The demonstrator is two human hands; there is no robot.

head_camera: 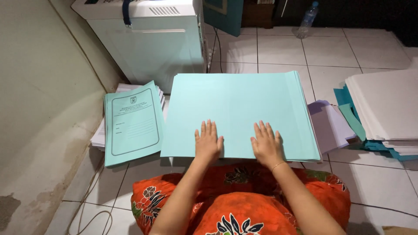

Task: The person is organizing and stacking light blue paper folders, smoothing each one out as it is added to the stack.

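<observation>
A pale teal sheet stack (237,111) lies flat on the tiled floor (370,182) at the frame's centre, plain-faced, its long axis running left to right, edges fanned at the right. The left hand (208,142) and right hand (266,146) press flat on its lower edge, fingers spread. Printed folders (133,122) lie just left.

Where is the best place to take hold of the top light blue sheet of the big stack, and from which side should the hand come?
Probably the right edge of the top sheet, coming from the right. There the big stack is fanned, so separate sheet edges show and one can be lifted. Both the left hand and right hand lie flat on its near part, and the near edge sits close against the lap.
</observation>
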